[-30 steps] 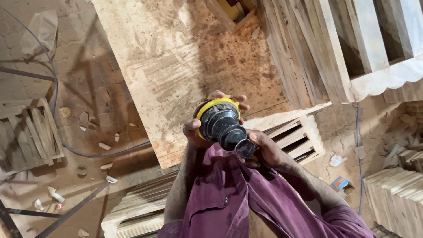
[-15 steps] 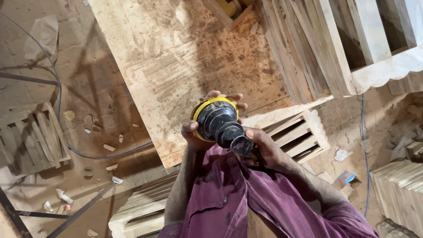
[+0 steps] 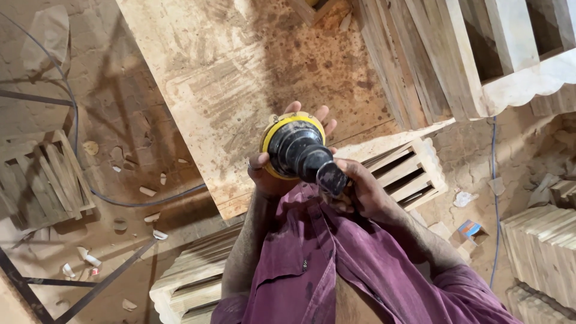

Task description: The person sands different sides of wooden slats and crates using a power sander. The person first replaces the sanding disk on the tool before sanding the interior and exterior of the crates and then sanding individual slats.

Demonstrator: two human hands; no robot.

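Now | one sander [image 3: 297, 150] | two hands: left hand [image 3: 277, 171], right hand [image 3: 363, 191] | fingers gripping it

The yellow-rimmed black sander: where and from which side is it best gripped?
Probably as here: left hand cups the round yellow-rimmed sander head from the left, right hand takes the narrow black neck from the right. The wide disc fills a palm; the neck suits closed fingers.

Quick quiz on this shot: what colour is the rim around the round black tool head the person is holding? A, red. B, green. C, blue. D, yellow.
D: the round black tool head, cupped from behind by the left hand with the right hand on its black neck, is edged by a yellow rim.
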